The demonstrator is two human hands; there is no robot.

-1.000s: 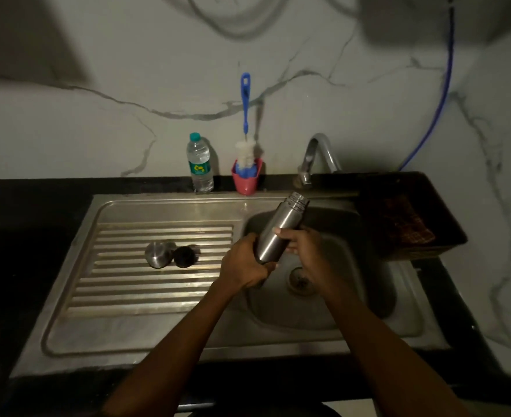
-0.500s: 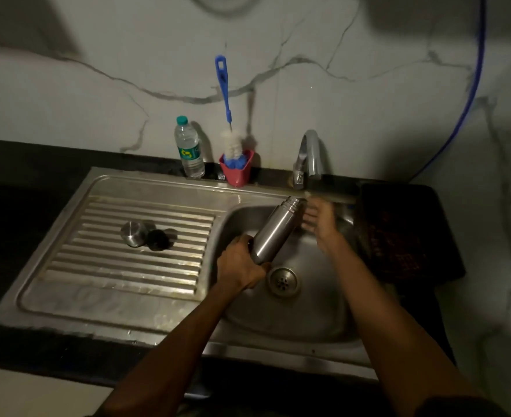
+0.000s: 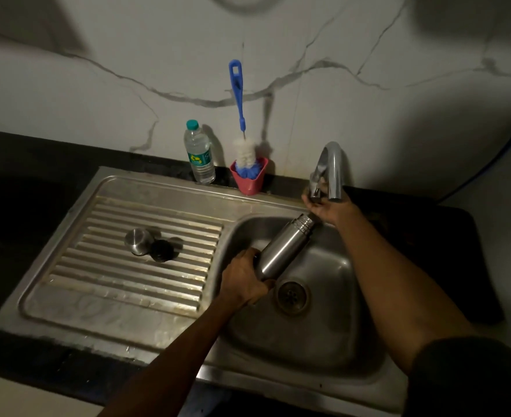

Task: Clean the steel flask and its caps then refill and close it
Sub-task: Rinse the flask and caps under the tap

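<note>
caps: steel cap [image 3: 138, 241] and black cap [image 3: 162, 250] touching on the drainboard, well left of the left hand
left hand [image 3: 243, 278]: gripping the base of the flask [image 3: 284, 251]
flask: tilted over the sink [image 3: 323, 335] basin, open mouth up toward the right hand
right hand [image 3: 328, 206]: fingers on the tap [image 3: 328, 173] lever, grip unclear

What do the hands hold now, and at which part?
The left hand grips the steel flask at its bottom end. The right hand is at the tap; whether it grips the handle cannot be told.
</note>
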